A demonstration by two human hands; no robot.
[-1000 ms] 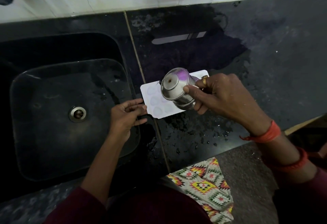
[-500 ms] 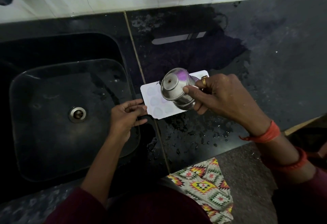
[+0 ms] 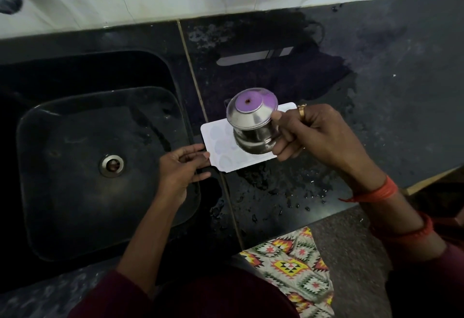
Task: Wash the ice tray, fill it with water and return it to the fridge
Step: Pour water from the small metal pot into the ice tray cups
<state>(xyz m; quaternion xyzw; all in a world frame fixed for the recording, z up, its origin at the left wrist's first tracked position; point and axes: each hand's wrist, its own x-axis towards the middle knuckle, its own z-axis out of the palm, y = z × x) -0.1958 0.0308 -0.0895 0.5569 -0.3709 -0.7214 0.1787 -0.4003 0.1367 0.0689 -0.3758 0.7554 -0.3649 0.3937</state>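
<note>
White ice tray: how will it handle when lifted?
Probably light and slightly flexible: the ice tray looks thin plastic. Likely slippery: the counter around it is wet. Its shallow cups may spill if the left hand lifts one end only.
</note>
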